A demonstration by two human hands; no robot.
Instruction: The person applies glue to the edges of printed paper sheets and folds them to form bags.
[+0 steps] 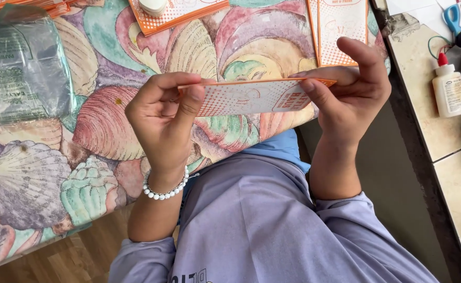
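Orange-and-white dotted card (251, 97) held flat between both hands above my lap, in front of the shell-print cushion (99, 126).

I see its print only partly; fingers cover both ends. My left hand (162, 118), beaded bracelet (162, 191) at the wrist, pinches the left end; my right hand (353, 91) pinches the right end, forefinger raised.

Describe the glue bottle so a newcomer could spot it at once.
Look to the tiled counter right of the shell-patterned cloth. Near its top stands a small white glue bottle. Its red pointed cap sets it apart from the blue-handled scissors beyond.
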